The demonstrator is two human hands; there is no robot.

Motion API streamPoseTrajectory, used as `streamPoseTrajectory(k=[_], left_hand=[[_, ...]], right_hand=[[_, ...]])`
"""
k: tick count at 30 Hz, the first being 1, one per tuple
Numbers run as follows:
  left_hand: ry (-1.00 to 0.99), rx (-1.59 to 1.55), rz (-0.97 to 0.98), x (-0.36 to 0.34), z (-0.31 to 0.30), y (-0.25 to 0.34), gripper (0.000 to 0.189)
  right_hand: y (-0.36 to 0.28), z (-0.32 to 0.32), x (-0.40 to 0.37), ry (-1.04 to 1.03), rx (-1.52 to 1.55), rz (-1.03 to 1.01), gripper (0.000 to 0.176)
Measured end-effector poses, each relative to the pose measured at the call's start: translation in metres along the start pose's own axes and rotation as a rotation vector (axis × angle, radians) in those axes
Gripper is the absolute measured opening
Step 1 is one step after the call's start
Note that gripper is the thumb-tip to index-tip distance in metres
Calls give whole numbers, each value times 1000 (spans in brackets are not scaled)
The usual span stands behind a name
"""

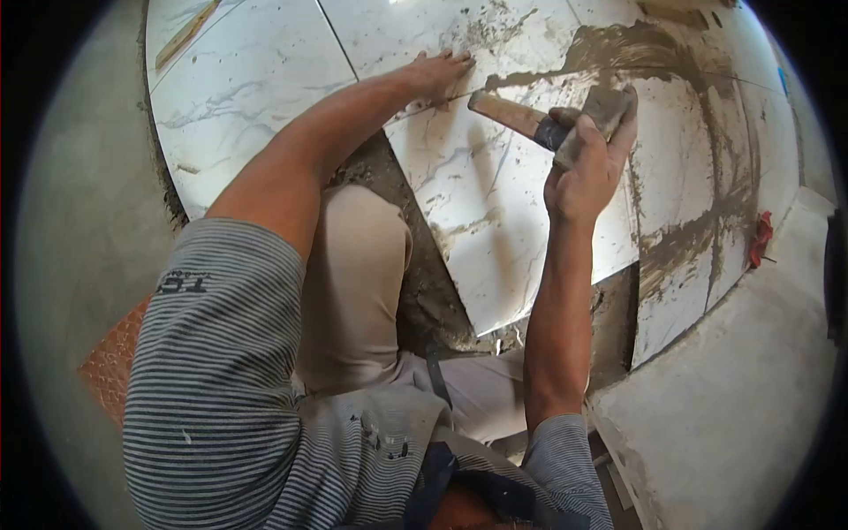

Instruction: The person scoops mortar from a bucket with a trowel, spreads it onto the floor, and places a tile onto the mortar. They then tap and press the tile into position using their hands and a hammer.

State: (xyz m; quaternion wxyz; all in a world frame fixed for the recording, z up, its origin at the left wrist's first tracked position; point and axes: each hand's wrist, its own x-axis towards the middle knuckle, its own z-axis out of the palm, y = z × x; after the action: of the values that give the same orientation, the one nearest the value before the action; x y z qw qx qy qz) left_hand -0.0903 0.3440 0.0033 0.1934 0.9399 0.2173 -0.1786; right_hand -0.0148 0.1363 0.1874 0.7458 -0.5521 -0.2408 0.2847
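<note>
On the floor, a white marble-veined tile (pixel 503 230) lies skewed in a gap among the laid tiles (pixel 247 79), dark mortar bed (pixel 424 291) showing along its left and lower edges. The left hand (pixel 442 69) rests flat, fingers spread, across the tile's upper corner and the joint beside it. The right hand (pixel 587 168) is closed around a hammer (pixel 548 128) close to its mortar-caked head, above the tile; the wooden handle points left towards the other hand. Grey mortar smears (pixel 645 44) streak the laid tiles on the right. A bent knee in beige trousers (pixel 358 274) sits just left of the tile, and a small red object (pixel 761 237) lies by the concrete ledge (pixel 733 415).
</note>
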Motion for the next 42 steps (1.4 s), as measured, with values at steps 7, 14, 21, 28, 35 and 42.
streamPoseTrajectory(k=[7,14,21,28,35,42], left_hand=[[-11,27,-7,4,-1,-1,112],[15,46,-10,6,5,-1,114],[6,23,-14,4,4,0,113],[22,4,0,2,2,2,113],[3,-11,-8,4,4,1,111],[-2,-17,-9,-1,1,3,109]], right_hand=[[3,6,-14,-52,-42,13,64],[11,12,-17,-60,-97,24,65],[18,11,-24,-108,-171,1,63],[23,16,-29,-155,-241,-23,62],[21,16,-36,-168,-313,84,63],[25,12,-41,-191,-268,27,63]])
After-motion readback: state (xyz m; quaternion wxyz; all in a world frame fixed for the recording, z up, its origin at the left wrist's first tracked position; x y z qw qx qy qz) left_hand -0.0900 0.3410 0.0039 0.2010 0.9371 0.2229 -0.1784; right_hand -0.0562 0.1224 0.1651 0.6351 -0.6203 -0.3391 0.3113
